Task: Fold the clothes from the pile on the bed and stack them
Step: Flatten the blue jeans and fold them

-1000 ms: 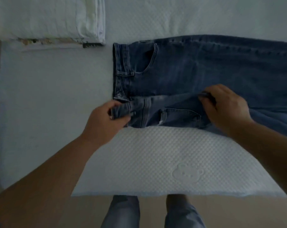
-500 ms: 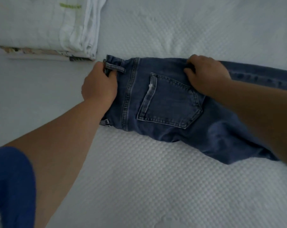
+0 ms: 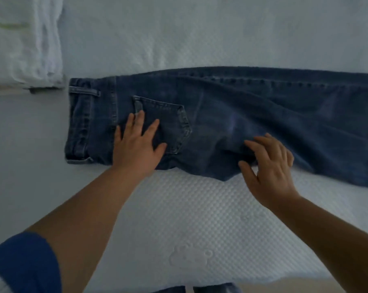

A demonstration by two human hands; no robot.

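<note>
Left hand (image 3: 136, 149): fingers straight and spread, palm down, pressing flat on the jeans (image 3: 242, 115) at the lower edge of the back pocket (image 3: 166, 123); fingertips reach onto the pocket's left side. Holds nothing. Forearm bare, with a blue sleeve (image 3: 20, 265) at the lower left corner of the view.

Right hand (image 3: 269, 166): fingers loosely spread and slightly bent, resting on the near edge of the jeans at the crotch area, heel of the hand over the bed (image 3: 179, 218). No cloth pinched, as far as can be seen. Forearm bare.

Jeans: dark blue denim, folded lengthwise so one back pocket faces up. Waistband (image 3: 79, 121) to the left, with a belt loop (image 3: 85, 93) showing near its far end. Legs run off to the right and leave the view. Garment lies flat across the middle of the bed, some creases through the thigh.

Bed: white textured cover with a raised dotted pattern; an embossed mark (image 3: 191, 256) near the front edge.

Stack of folded white cloth (image 3: 24, 43): far left corner of the bed, just beyond the waistband end of the jeans, apart from them. A faint green mark on its top; edges blurred.

Person's legs (image 3: 200, 289): partly visible at the bottom edge, in blue trousers.
</note>
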